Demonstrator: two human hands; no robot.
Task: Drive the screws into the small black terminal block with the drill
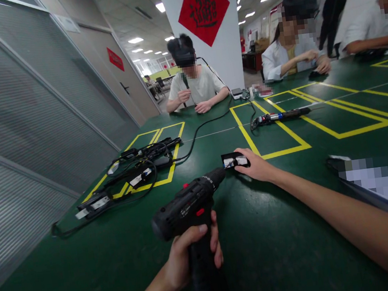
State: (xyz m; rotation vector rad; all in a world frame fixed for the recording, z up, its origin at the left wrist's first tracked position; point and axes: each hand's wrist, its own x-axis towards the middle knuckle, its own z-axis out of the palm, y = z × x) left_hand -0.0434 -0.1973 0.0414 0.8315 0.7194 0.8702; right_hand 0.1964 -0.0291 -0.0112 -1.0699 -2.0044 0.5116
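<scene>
My left hand [189, 254] is wrapped round the grip of a black cordless drill [187, 203], whose nose points up and right across the green table [89, 271]. Its tip reaches a small black adapter with a white label [235, 160]. My right hand [257, 166] rests on the table with fingers pressed on the adapter's right end, holding it in place.
A pile of black adapters and cables [132, 174] lies to the left in a yellow-taped box. A soldering iron [280, 116] lies further back. A blurred device [378, 179] sits at the right. Three people sit along the far side of the table.
</scene>
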